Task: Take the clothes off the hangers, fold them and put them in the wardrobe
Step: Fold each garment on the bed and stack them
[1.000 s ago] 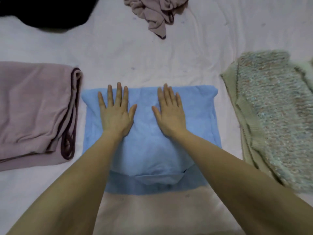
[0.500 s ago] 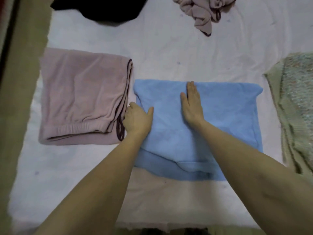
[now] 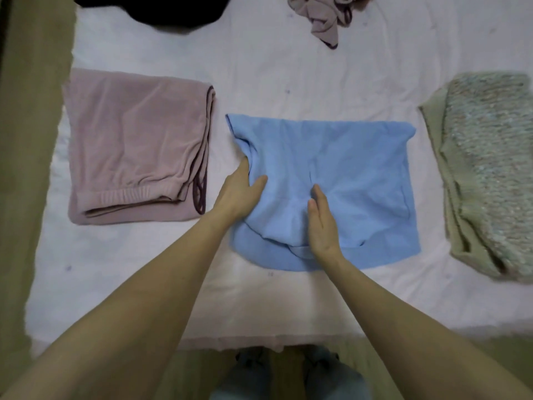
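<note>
**Blue top mid-fold; wardrobe step still to come**

Progress, judging by layout: pink folded garment (image 3: 135, 145) at 9 o'clock and knit sweater (image 3: 487, 168) at 3 o'clock look done. Crumpled mauve piece (image 3: 323, 15) and black item (image 3: 150, 10) at 12 o'clock still unfolded. No hangers or wardrobe in view, so nothing's stowed yet.

Blue garment (image 3: 340, 180) lies centre of the bed sheet (image 3: 288, 79). Left hand (image 3: 239, 192) at its 9 o'clock edge: fingers tucked under the cloth, thumb on top, pinching it. Right hand (image 3: 321, 220) edge-on at the garment's middle, fingers straight & together, pressing a crease line.
</note>
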### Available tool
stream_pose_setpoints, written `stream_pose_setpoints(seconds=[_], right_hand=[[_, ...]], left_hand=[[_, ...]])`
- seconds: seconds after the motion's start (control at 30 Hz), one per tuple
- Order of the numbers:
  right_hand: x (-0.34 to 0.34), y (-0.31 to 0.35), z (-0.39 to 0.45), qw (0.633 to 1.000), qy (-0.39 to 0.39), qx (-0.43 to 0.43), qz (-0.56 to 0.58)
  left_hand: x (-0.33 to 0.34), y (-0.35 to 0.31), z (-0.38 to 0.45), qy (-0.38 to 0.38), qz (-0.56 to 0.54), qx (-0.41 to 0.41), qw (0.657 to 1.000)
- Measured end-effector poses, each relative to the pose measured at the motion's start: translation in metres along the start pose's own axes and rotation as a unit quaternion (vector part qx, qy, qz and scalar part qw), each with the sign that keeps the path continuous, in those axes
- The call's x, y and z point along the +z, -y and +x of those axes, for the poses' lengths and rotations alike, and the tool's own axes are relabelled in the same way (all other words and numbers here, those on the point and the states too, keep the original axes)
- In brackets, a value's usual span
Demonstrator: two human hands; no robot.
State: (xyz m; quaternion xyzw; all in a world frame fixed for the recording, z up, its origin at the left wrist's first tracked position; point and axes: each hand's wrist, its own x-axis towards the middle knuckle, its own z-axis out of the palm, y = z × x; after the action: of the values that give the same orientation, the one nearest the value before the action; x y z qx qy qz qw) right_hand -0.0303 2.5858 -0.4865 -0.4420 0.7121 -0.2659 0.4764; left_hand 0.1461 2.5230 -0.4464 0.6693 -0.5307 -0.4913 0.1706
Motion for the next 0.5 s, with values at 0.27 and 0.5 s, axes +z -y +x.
stream_pose_setpoints(seconds=[0.27,0.5], right_hand=[[0.011,-0.029,0.011,0.989,0.086,0.029,0.118],[-0.075,0.034,0.013,0.934,0.107,0.186,0.286]], left_hand=[[0.020,-0.027,-0.008,0.063,-0.033,0.056,0.996],[0.036,-0.066,-0.011,0.109,-0.097,0.069,0.987]])
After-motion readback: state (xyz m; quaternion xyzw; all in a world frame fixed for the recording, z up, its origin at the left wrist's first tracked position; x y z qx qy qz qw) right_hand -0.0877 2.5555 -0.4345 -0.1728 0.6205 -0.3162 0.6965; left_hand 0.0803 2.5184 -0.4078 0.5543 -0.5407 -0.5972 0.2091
